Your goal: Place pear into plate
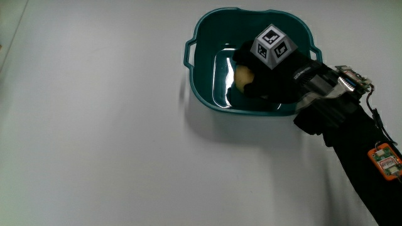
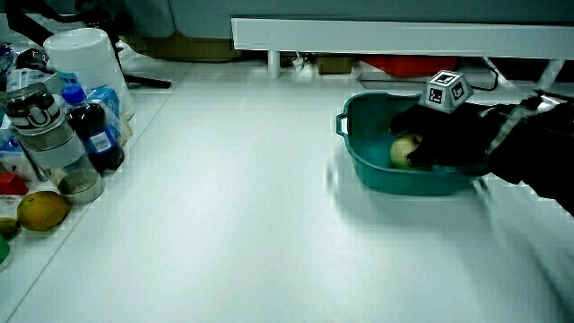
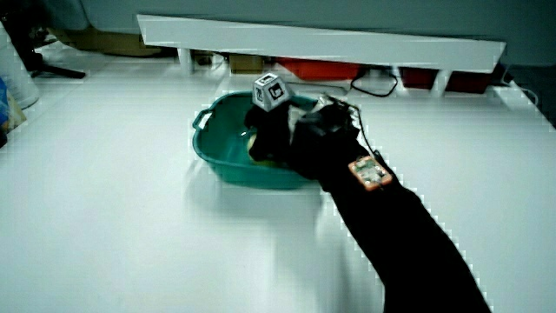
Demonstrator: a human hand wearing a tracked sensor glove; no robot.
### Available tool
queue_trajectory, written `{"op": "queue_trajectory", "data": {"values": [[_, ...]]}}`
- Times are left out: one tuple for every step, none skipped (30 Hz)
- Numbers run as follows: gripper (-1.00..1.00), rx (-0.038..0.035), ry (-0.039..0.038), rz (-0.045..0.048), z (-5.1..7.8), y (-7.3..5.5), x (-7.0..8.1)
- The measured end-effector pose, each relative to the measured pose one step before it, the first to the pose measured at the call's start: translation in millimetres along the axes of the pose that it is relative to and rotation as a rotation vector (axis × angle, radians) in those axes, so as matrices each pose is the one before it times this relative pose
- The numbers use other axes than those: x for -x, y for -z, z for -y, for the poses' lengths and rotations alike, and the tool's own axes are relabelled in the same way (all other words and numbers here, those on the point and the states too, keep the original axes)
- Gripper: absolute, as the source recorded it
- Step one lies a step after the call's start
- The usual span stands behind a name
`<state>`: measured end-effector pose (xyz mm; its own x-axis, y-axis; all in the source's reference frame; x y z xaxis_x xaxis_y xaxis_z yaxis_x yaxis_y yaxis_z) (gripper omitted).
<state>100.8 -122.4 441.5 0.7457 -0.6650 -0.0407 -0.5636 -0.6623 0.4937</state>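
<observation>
A teal plate (image 1: 202, 95), deep like a basin with two handles, stands on the white table. The yellow-green pear (image 1: 244, 76) lies inside it, low against the bottom. The hand (image 1: 271, 80) reaches into the plate over the rim nearest the forearm, its fingers curled around the pear. The patterned cube (image 1: 274, 45) sits on the hand's back. In a side view the pear (image 2: 403, 151) shows between the fingers of the hand (image 2: 441, 139), inside the plate (image 2: 360, 167). In a side view the hand (image 3: 280, 130) covers most of the pear within the plate (image 3: 208, 144).
Several bottles (image 2: 90, 135), a white container (image 2: 88, 63) and a yellow fruit (image 2: 41, 212) crowd the table's edge, well away from the plate. A low white partition (image 2: 404, 36) runs along the table's end. An orange tag (image 1: 384, 158) sits on the forearm.
</observation>
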Motion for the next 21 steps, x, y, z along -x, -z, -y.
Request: {"op": "queue_trajectory", "data": {"values": [[-0.61,-0.01536,0.00865,-0.00895,1.93,-3.56,-1.58],[-0.65,-0.01331,0.00275,-0.01332,2.20,-4.32,-1.16],[-0.70,0.00569,-0.00122,-0.01684,-0.27,0.37,-2.43],[-0.74,-0.01857,0.00508,-0.00444,2.53,-4.39,-0.25],[-0.78,0.00877,0.00068,-0.01310,-0.30,0.53,-2.11],[-0.83,-0.01217,0.00279,0.00286,1.69,-2.75,-0.23],[-0.87,-0.00509,0.00058,-0.00013,-0.14,-0.06,-0.68],[-0.91,-0.00076,0.00298,0.00263,1.71,-3.12,0.97],[-0.96,-0.00181,-0.00184,0.00232,-0.36,1.30,-0.93],[-1.00,-0.01401,0.00311,0.00351,1.63,-2.48,0.67],[-1.00,0.01669,-0.00403,-0.01156,-0.88,2.19,-0.88],[-1.00,-0.00177,-0.00216,0.00428,-0.13,0.69,-0.07],[-1.00,0.00625,-0.00259,-0.00378,0.36,-0.27,0.43],[-1.00,-0.00111,0.00107,-0.00015,0.05,0.05,0.14],[-1.00,0.00451,0.00143,-0.00288,-0.12,0.65,-0.17],[-1.00,-0.00435,-0.00108,0.00477,-0.08,0.38,-0.05],[-1.00,0.00104,0.00211,0.00174,-0.53,1.03,-0.42],[-1.00,0.00817,-0.00983,-0.00980,0.17,0.05,-0.14],[-1.00,-0.00369,0.00517,-0.00046,0.57,-0.67,-0.02],[-1.00,0.00445,0.00313,0.00260,-0.20,0.79,-0.89],[-1.00,0.00802,0.00083,-0.00417,-0.25,1.32,-1.52]]}}
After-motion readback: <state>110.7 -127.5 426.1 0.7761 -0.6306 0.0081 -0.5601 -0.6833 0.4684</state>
